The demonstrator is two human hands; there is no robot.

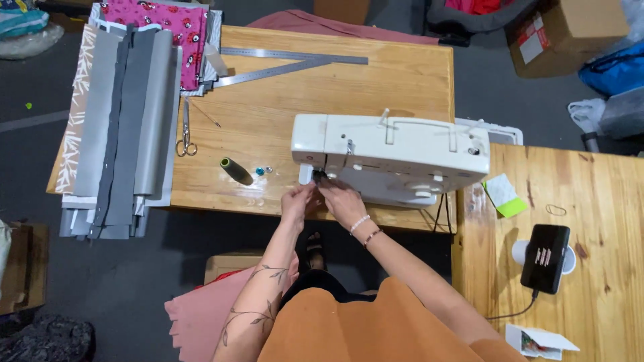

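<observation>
Left hand (296, 203): raised forward, fingers pinched together, beside the right hand.
Right hand (343, 203): extended forward, fingers curled, wrist bearing two bracelets.
Left forearm: tattooed, angled inward.

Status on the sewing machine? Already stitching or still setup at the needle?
Laid out: grey fabric strips, scissors, a thread spool and rulers on the table. In hand: left hand and right hand both at the needle end of the sewing machine. No fabric under the needle, so no stitching shows.
</observation>
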